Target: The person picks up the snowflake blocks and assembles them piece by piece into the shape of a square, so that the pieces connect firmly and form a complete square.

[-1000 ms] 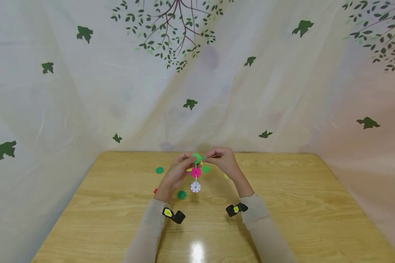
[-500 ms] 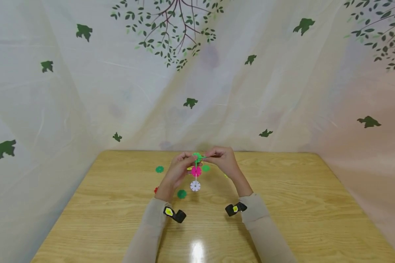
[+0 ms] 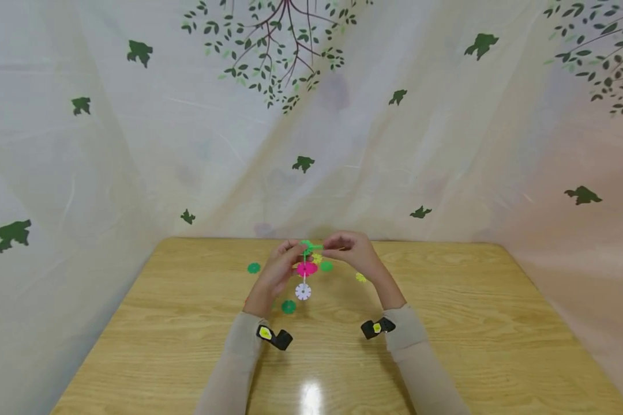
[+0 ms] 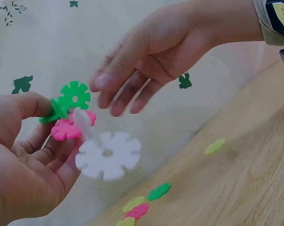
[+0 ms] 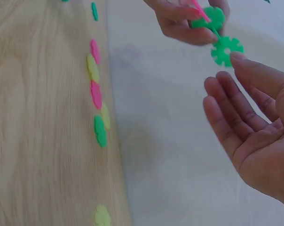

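Note:
A small chain of slotted plastic snowflake discs hangs from my left hand (image 3: 276,272), whose thumb and fingers pinch a green disc (image 4: 54,112) at its top. Joined to that one, a second green disc (image 5: 222,55) sticks out towards my right hand (image 3: 355,253). Below them come a pink disc (image 4: 66,130) and then a white disc (image 4: 99,165), which dangles lowest. My right hand is beside the outer green disc with fingers spread and loosely bent; its thumb tip overlaps that disc's edge in the right wrist view, while a narrow gap shows in the left wrist view.
Loose discs lie on the wooden table (image 3: 472,323): a dark green disc (image 3: 288,306) near the left forearm, another dark green disc (image 3: 254,268) farther left, a light green disc (image 3: 326,266) behind the chain, a yellow disc (image 3: 360,277) under the right wrist. A printed cloth (image 3: 228,144) hangs behind.
My right fingers have come off the outer green disc, which now shows uncovered between the hands. The chain in my left hand has shifted slightly left and turned a little.

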{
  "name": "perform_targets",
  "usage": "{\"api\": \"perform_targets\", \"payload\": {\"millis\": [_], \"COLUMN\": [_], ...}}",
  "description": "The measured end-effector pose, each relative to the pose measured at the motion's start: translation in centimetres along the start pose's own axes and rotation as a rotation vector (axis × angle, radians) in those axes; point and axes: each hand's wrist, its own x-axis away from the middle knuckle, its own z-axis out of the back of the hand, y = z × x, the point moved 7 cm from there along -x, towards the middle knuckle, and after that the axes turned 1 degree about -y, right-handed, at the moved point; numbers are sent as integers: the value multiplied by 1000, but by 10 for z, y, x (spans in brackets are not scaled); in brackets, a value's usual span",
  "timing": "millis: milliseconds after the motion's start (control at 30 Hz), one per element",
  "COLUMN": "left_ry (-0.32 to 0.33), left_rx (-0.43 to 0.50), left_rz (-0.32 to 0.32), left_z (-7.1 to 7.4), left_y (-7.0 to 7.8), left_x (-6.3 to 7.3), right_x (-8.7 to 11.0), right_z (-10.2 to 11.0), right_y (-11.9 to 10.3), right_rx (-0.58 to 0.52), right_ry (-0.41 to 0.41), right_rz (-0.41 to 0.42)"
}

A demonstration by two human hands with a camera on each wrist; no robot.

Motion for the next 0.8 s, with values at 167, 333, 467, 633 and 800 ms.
{"api": "perform_targets", "payload": {"millis": [167, 333, 467, 633, 800], "left_ry": [41, 66, 87, 77, 70], "left_rx": [17, 67, 100, 104, 121], "left_rz": [14, 15, 11, 14, 32], "left_z": [6, 11, 13, 11, 8], "left_y": [-3, -6, -6, -5, -6], "left_x": [-2, -5, -6, -5, -4], "right_x": [2, 4, 8, 14, 20], "right_z": [14, 27, 37, 47, 47], "right_y": [14, 31, 48, 75, 85], "right_rx": [107, 287, 394, 460, 431], "right_ry": [-76, -176, -257, -320, -366], "right_rz": [-60, -132, -147, -210, -242]}}
